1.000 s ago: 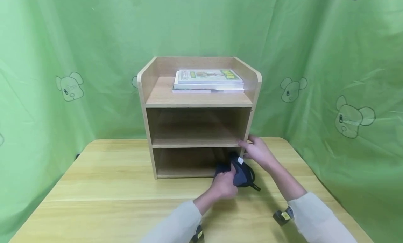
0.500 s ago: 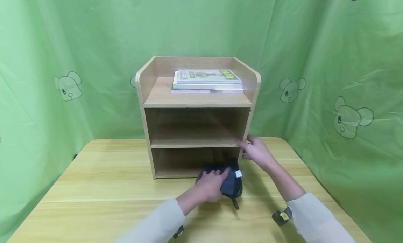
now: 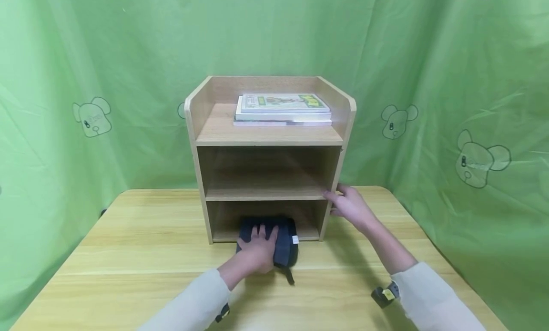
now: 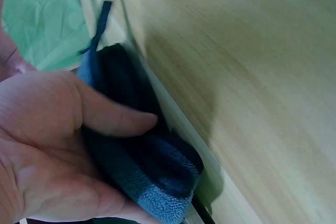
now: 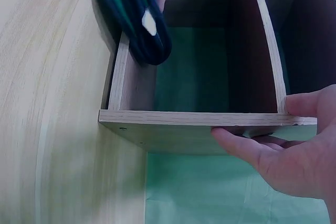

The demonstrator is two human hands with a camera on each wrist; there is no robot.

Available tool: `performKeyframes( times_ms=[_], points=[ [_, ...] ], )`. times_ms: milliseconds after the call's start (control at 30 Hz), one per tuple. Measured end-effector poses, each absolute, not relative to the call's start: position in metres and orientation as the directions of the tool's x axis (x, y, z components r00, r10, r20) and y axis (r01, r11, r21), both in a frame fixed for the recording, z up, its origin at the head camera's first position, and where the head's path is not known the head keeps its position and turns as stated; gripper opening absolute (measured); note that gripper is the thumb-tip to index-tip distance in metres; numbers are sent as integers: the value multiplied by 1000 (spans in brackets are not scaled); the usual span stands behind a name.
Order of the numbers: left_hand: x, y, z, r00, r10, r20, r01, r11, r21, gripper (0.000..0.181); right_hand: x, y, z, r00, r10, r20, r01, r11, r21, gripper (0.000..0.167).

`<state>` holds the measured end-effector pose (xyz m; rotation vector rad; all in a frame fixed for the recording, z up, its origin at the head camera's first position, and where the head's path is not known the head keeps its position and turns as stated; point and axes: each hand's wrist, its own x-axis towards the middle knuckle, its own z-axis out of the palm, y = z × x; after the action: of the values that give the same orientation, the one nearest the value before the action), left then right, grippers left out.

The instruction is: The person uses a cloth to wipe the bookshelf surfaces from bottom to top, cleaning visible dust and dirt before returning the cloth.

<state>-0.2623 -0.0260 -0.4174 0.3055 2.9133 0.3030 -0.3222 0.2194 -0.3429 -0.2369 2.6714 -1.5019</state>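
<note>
As a person's left hand [image 3: 259,254] held it, a dark blue cloth [image 3: 284,245] was at the front of the bottom compartment of a wooden shelf [image 3: 266,198], overlapping the lower front edge; whether it touched the board there could not be told. Thick and seemingly folded, the cloth had a small white tag [image 3: 295,239] at its right side and a short black loop [image 3: 289,275] trailing toward the near side. The left wrist view showed a towel-like texture, and a grip closed on the cloth, thumb across one side and fingers along another. Seen from the head, that hand lay over the cloth with its digits spread.

The right hand [image 3: 353,209] gripped the right side of the shelf, its thumb at the front end of the board below the middle compartment and its fingers against the side panel's outer face.

The shelf stood upright on a pale wood worktop [image 3: 128,269]. On its top level, toward the right, lay a flat stack of books [image 3: 283,114]. Both arms wore pale sleeves [image 3: 431,297], with a dark device [image 3: 381,297] at each wrist. Behind and around hung a green curtain [image 3: 150,49] printed with outlined cartoon animal heads.
</note>
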Motion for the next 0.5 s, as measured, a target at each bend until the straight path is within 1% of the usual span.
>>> performKeyframes(
  times_ms=[67, 200, 300, 367, 433, 500],
  points=[
    [-261, -29, -416, -953, 226, -201, 177, 956, 232, 101, -322, 220, -343, -986, -167, 15, -100, 514, -852, 71],
    [-263, -37, -415, -936, 274, -221, 215, 943, 254, 103, -320, 220, -343, -986, -168, 17, -103, 520, -848, 73],
    [-263, -47, -408, -915, 320, -246, 250, 927, 278, 108, -319, 220, -342, -986, -167, 14, -102, 531, -841, 75],
    [-263, -57, -399, -899, 353, -258, 269, 912, 311, 107, -318, 220, -341, -986, -166, 9, -99, 539, -836, 77],
    [-261, -68, -385, -894, 381, -235, 284, 889, 359, 100, -318, 219, -340, -986, -166, 7, -97, 541, -836, 79],
    [-261, -81, -370, -900, 402, -171, 306, 860, 407, 86, -320, 219, -340, -986, -168, 12, -102, 538, -837, 78]
  ],
)
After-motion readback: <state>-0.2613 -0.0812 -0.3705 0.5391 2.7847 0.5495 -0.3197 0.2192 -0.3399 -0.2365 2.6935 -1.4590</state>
